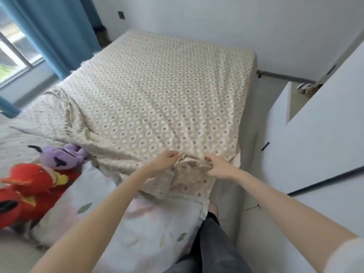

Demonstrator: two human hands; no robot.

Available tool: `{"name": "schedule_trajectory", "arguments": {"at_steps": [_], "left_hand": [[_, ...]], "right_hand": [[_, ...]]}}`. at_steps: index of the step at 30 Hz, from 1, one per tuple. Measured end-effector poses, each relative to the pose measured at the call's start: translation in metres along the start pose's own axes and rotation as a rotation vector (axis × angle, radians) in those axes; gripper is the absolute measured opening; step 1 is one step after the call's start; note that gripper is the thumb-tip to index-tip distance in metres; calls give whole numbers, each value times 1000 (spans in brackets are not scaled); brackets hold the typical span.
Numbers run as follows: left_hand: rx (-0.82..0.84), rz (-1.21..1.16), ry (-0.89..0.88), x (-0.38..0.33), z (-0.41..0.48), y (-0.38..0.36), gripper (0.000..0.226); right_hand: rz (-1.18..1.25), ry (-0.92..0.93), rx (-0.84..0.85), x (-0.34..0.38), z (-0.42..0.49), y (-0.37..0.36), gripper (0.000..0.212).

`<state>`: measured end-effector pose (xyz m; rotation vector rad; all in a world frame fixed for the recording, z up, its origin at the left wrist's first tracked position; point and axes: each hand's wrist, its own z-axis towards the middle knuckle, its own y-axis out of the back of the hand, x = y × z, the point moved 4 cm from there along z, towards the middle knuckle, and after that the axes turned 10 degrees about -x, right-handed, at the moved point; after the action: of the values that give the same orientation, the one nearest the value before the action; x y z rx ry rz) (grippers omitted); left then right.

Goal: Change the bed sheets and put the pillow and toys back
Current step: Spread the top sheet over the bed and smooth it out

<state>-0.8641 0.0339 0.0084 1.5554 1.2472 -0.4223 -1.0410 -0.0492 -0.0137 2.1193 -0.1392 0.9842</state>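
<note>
A beige bed sheet (157, 91) with a diamond pattern lies spread over the bed. Its near edge is bunched at the bed's near corner. My left hand (165, 159) pinches that bunched edge on the left, and my right hand (218, 166) grips it on the right, a short gap between them. A white pillow (137, 219) with green leaf prints lies under my left forearm. To the left sit a red plush toy (29, 186) and a purple plush toy (61, 156), both next to the sheet's crumpled left part.
A white wardrobe (325, 134) stands close on the right, leaving a narrow strip of floor (254, 115) beside the bed. Blue curtains (59, 32) and a window (13, 46) are at the far left. Shoes (307, 88) lie at the far right.
</note>
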Motion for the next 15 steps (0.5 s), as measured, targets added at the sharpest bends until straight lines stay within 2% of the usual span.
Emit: {"name": "schedule_trajectory", "arguments": {"at_steps": [3, 5, 7, 9, 10, 13, 15], "left_hand": [[100, 28, 29, -5, -7, -8, 36], [112, 44, 46, -6, -11, -9, 43], [103, 307, -32, -5, -14, -8, 50], [22, 733, -209, 0, -12, -8, 49], [-54, 852, -256, 5, -13, -6, 47], [-280, 868, -188, 27, -11, 13, 46], [-367, 867, -127, 42, -12, 28, 41]], "right_hand": [[35, 35, -22, 17, 1, -1, 17], [11, -19, 8, 21, 2, -2, 21], [-9, -54, 75, 24, -1, -4, 19], [32, -56, 140, 27, -7, -7, 21], [65, -62, 165, 28, -9, -8, 26], [119, -129, 195, 22, -14, -9, 25], [134, -188, 189, 14, -20, -6, 29]]}}
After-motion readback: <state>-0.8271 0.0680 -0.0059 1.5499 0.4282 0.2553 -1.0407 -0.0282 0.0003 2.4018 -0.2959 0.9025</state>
